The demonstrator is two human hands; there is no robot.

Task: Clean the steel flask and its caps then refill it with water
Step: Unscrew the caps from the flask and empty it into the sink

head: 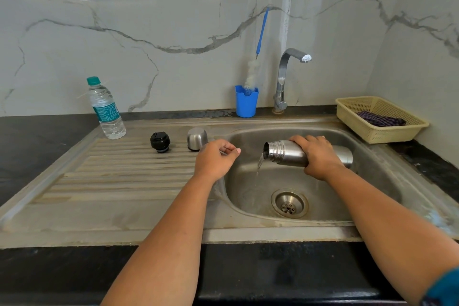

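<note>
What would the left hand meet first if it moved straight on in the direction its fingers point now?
Probably the steel flask's open mouth; the left hand's fingers point right across the sink. Depth is unclear.

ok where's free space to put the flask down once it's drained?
The ribbed drainboard is bare in front of the black cap and steel cap, out to its front edge. Its back strip is crowded: water bottle, both caps. The right hand holds the flask over the sink.

Bright even light, soft shadows, wide-angle edge distortion
</note>
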